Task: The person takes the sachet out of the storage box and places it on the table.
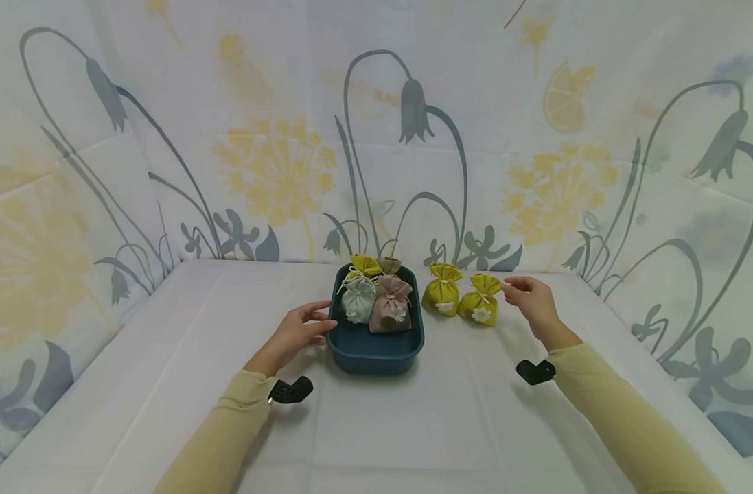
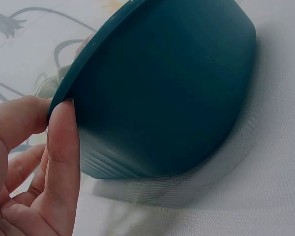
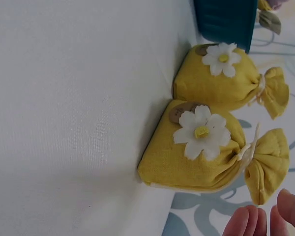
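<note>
My left hand point(image 1: 297, 333) pinches the left rim of a dark teal plastic tub point(image 1: 376, 360); the left wrist view shows thumb and finger on either side of that rim point(image 2: 81, 61). Inside the tub sit a pale grey-blue drawstring pouch point(image 1: 359, 296), a pinkish pouch point(image 1: 389, 293), a yellow pouch point(image 1: 365, 265) and an olive one point(image 1: 390, 265) behind. Two yellow pouches with white flowers stand right of it. My right hand point(image 1: 533, 307) is beside the gathered top of the nearer yellow pouch point(image 3: 201, 152), its fingertips a little apart from the cloth.
The other yellow pouch point(image 1: 441, 291) stands between the tub and the nearer one. A white cloth point(image 1: 407, 432) covers the table. Behind it hangs a flower-patterned curtain point(image 1: 376, 185). Black wrist cameras point(image 1: 292, 390) are strapped under both sleeves.
</note>
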Demonstrator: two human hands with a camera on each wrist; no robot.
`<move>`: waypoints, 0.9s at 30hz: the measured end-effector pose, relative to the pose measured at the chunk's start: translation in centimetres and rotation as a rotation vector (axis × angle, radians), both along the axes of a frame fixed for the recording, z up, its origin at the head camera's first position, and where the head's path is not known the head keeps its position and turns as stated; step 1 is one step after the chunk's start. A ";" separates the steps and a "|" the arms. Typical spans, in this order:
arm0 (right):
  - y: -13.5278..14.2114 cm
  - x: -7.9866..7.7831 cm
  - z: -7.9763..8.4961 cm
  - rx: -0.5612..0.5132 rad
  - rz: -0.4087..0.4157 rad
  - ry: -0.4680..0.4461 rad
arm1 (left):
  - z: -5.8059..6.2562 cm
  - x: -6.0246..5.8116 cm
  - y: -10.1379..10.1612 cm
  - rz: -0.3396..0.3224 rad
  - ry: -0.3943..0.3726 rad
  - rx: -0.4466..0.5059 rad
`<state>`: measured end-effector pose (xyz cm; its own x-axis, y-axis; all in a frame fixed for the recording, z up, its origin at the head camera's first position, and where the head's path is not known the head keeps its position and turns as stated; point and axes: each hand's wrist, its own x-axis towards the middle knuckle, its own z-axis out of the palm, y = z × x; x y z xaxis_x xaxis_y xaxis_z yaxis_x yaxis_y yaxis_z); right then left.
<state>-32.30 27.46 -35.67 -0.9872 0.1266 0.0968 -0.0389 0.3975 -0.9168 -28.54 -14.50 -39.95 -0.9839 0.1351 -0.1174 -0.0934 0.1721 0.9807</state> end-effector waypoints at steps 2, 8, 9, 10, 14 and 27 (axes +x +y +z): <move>-0.1 0.5 0.1 -0.012 0.006 -0.001 | 0.0 0.1 0.0 0.000 -0.002 -0.001; -0.3 1.7 0.3 -0.029 0.060 0.014 | 0.1 0.1 0.0 0.005 0.004 0.000; -0.3 1.9 0.3 -0.035 0.070 0.016 | 0.1 0.1 0.0 0.004 0.006 0.001; -0.4 2.1 0.3 -0.038 0.077 0.016 | 0.1 0.2 0.0 0.002 0.009 0.002; -0.9 2.9 0.5 -0.067 0.107 -0.002 | 0.0 0.3 0.0 -0.001 0.011 0.008; -3.1 3.7 0.7 -0.097 0.183 0.016 | 0.1 0.3 0.0 0.003 0.011 0.014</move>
<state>-28.58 24.40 -34.98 -0.9931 -0.0448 0.1084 -0.1168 0.2923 -0.9492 -28.27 -14.48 -39.81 -0.9855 0.1338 -0.1043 -0.0827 0.1580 0.9840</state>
